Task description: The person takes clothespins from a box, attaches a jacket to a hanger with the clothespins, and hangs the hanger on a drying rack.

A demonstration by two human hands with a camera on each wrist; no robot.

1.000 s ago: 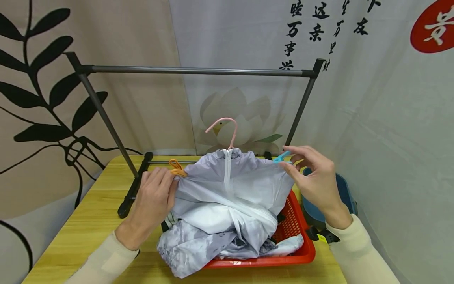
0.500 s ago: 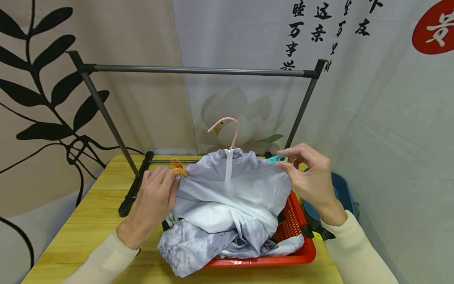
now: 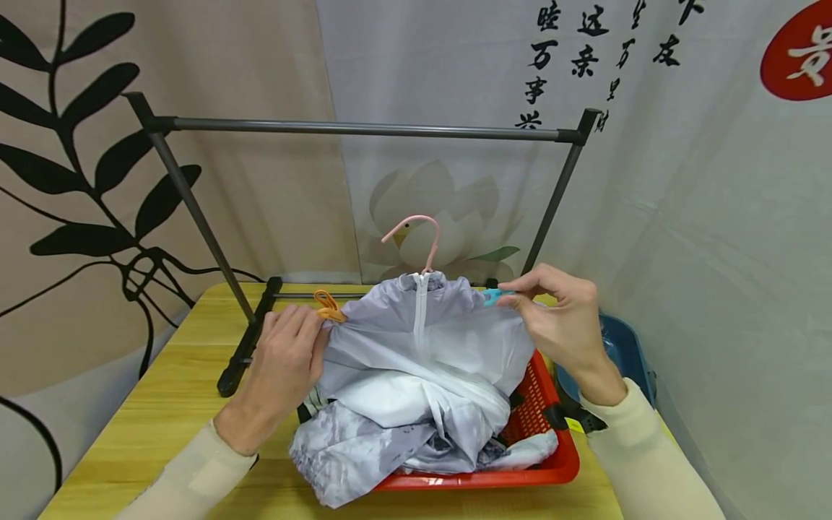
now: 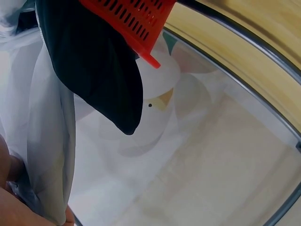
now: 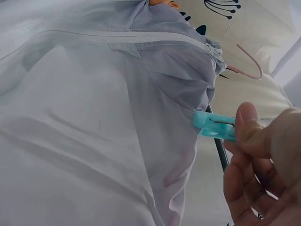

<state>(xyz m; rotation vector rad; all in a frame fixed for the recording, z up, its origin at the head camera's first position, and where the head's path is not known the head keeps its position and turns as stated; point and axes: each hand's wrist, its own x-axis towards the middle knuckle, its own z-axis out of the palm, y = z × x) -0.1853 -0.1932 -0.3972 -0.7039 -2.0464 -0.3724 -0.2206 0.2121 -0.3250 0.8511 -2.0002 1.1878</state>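
Observation:
A pale lilac-grey zip jacket (image 3: pixel 448 347) is draped on a hanger whose pink hook (image 3: pixel 422 220) rises from the collar. An orange clothespin (image 3: pixel 330 307) sits at the jacket's left shoulder. Just beside it, my left hand (image 3: pixel 282 368) grips the cloth; some of its fingertips are hidden by the fabric. My right hand (image 3: pixel 562 318) pinches a turquoise clothespin (image 5: pixel 214 125) between thumb and forefinger. In the right wrist view, that clothespin's front end meets the jacket's right shoulder edge.
The jacket's lower part lies over a red plastic basket (image 3: pixel 565 462) with other clothes in it. Behind stands a dark metal rack with a horizontal bar (image 3: pixel 364 128). A blue bin (image 3: pixel 627 347) stands at the right of the yellow wooden table (image 3: pixel 175 404).
My right hand has moved left with the turquoise clothespin, bringing it from the outer shoulder toward the collar and onto the shoulder edge. My left hand keeps its grip and has barely moved.

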